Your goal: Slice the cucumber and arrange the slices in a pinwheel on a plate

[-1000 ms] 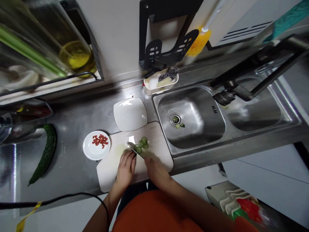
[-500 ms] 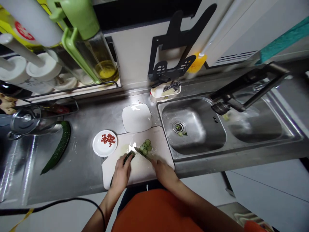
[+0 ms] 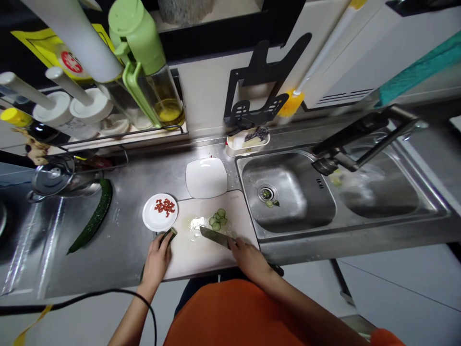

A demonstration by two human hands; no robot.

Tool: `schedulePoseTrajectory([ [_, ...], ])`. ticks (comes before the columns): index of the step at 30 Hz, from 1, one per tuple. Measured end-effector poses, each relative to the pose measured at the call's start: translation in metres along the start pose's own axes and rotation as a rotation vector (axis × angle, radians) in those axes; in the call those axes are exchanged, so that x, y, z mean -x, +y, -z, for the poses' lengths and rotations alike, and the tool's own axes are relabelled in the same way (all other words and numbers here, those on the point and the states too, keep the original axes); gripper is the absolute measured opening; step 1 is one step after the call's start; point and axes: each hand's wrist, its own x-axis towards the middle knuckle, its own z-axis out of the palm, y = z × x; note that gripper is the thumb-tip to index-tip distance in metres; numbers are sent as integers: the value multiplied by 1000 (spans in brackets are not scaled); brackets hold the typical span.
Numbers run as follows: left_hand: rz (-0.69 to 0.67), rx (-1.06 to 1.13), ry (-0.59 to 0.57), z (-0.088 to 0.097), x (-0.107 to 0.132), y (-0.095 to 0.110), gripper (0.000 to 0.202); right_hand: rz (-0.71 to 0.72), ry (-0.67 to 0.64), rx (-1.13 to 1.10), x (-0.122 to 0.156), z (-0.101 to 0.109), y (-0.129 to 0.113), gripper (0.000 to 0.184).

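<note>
A pale cutting board [image 3: 194, 254] lies at the steel counter's front edge, with a few cucumber slices [image 3: 218, 219] on its far side. My right hand [image 3: 248, 257] is closed round the handle of a knife [image 3: 214, 236] whose blade lies low over the board, pointing left. My left hand [image 3: 156, 259] grips a cucumber piece [image 3: 167, 235] at the board's left edge, its cut end facing away from me. A small round white plate [image 3: 160, 213] with chopped red chilli sits just beyond that hand.
A square white plate [image 3: 206, 178] sits behind the board. A whole cucumber [image 3: 92, 219] lies on the counter at left, near a pot lid [image 3: 52, 175]. The sink [image 3: 288, 192] and faucet [image 3: 360, 139] are at right. Bottles stand on a rack at the back left.
My left hand has slid the cucumber piece left, off the middle of the board to its edge. The knife has come away from the slices and lies lower. The camera view has tilted up.
</note>
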Motion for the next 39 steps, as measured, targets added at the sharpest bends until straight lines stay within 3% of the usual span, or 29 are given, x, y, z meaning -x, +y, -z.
schedulePoseTrajectory([
  [7,-1,-4,33,1,0,2,45,31,-29,-112,18,5,12,54],
  [10,-24,-19,133,6,-2,13,41,22,-35,-188,28,6,19,53],
  [13,-78,20,225,6,-10,38,31,-5,-37,-265,39,3,28,49],
  [17,-172,195,117,-9,-34,90,29,-64,-4,-307,52,-5,35,48],
  [22,35,293,41,-40,-63,136,28,-100,62,-352,61,-13,37,46],
  [27,162,262,2,-54,-70,142,21,-145,84,-378,64,-19,35,44],
  [39,174,331,5,-52,-69,155,6,-177,58,-416,57,-12,33,46],
])
